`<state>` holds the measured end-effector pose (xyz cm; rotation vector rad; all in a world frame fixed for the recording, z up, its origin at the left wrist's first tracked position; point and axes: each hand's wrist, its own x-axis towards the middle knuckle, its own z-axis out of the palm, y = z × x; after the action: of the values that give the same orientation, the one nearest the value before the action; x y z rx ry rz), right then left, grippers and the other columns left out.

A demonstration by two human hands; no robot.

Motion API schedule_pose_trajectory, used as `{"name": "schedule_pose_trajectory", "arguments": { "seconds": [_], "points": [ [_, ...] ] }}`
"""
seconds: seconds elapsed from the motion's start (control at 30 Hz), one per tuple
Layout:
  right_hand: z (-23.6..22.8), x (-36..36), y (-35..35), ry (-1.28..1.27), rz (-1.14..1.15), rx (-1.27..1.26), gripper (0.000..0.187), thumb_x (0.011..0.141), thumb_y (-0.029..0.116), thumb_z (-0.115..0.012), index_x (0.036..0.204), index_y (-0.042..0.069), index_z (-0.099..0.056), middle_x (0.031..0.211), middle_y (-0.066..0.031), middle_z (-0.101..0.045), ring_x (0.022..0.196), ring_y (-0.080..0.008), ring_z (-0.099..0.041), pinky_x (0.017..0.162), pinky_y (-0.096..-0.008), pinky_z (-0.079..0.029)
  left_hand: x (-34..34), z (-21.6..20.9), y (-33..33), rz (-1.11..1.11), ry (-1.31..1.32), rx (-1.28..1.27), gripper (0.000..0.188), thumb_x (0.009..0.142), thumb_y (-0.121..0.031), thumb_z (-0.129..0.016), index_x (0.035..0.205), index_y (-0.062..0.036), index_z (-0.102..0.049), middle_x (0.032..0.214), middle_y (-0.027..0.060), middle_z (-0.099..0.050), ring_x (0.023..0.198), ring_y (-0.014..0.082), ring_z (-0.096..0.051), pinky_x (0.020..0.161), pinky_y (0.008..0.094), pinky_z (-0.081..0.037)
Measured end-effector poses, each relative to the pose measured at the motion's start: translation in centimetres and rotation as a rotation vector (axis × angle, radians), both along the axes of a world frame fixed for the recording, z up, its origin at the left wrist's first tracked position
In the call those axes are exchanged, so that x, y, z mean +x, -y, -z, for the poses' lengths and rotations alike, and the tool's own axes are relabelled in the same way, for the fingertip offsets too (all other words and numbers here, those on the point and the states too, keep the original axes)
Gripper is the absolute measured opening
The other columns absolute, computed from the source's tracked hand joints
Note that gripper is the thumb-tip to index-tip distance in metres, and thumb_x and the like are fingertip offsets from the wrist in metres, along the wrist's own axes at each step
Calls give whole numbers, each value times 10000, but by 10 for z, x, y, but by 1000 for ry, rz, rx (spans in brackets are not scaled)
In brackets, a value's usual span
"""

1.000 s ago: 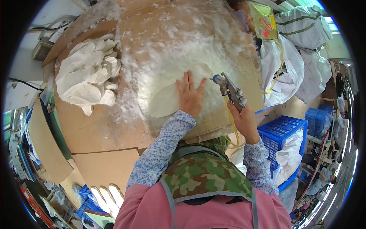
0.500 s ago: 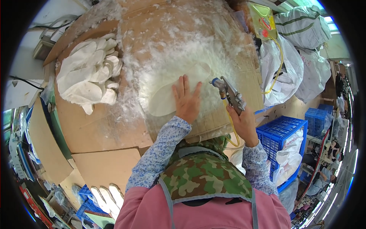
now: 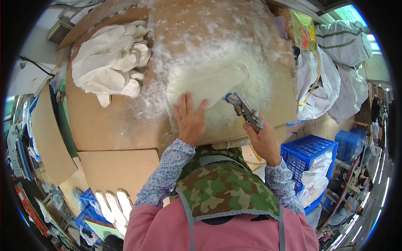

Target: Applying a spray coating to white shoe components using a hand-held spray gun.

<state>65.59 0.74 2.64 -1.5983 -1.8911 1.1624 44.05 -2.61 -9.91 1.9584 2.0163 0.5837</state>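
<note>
A pale, sole-shaped insole (image 3: 215,87) lies on the cardboard sheet (image 3: 268,90), surrounded by white fluffy residue. My left hand (image 3: 191,122) is open with its fingers spread, the fingertips at the insole's near left edge. In my right hand (image 3: 267,144) is a metal spray gun (image 3: 248,112) with a blue nozzle ring, gripped by its handle. The nozzle points up and left at the insole's near edge, a little apart from it. From the gun a yellow hose (image 3: 253,153) runs down toward my body.
A pile of white insoles (image 3: 109,62) lies on the table's left. Several more stand at lower left (image 3: 113,206). At right are a yellow container (image 3: 302,30) with a hose, white sacks (image 3: 341,42) and a blue crate (image 3: 307,152) with white bags.
My left hand has slid left and toward me, from the insole's middle to its near left edge, uncovering more of it. The spray gun has moved slightly toward me. The view has shifted.
</note>
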Motion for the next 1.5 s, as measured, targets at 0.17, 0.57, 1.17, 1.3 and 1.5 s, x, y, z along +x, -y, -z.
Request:
{"name": "schedule_pose_trajectory", "arguments": {
  "seconds": [0.17, 0.57, 1.17, 1.3, 1.5],
  "points": [
    [3, -18, 11, -41, -54, -2, 225, 897, 91, -615, 1082, 11, -515, 734, -189, -570, 653, -350, -547, 604, -388, -428, -16, -1, 28, -42, -7, -60, 520, 863, -114, -560, 1369, -208, -489, 1524, 240, -213, 1436, 407, -138, 1112, 627, -101],
    [-9, -56, 26, 18, -217, -92, 232, 887, 71, -608, 1104, 43, -532, 832, -214, -597, 750, -386, -581, 654, -397, -450, -23, 7, 47, -81, 22, -81, 545, 848, -128, -594, 1378, -191, -487, 1529, 245, -191, 1437, 401, -131, 1115, 618, -95],
    [-8, 19, 6, 131, -7, 69, 309, 905, 207, -633, 1140, 24, -551, 752, -207, -606, 659, -393, -572, 603, -406, -453, -17, 1, 42, -96, 27, -115, 544, 857, -103, -555, 1384, -206, -471, 1515, 278, -193, 1427, 423, -145, 1109, 631, -93],
    [-8, 26, -2, 147, -2, 79, 311, 912, 203, -628, 1150, 17, -554, 793, -195, -619, 683, -353, -578, 639, -380, -465, -17, 2, 43, -100, 19, -110, 546, 845, -81, -543, 1377, -183, -478, 1504, 291, -206, 1428, 430, -137, 1108, 638, -73],
    [-6, 34, -11, 55, 64, 67, 284, 919, 152, -620, 1139, -15, -553, 807, -150, -619, 713, -207, -574, 660, -339, -465, -17, 1, 43, -107, 37, -89, 532, 834, -60, -531, 1357, -155, -501, 1496, 297, -225, 1427, 437, -139, 1105, 642, -72]
  ]
}}
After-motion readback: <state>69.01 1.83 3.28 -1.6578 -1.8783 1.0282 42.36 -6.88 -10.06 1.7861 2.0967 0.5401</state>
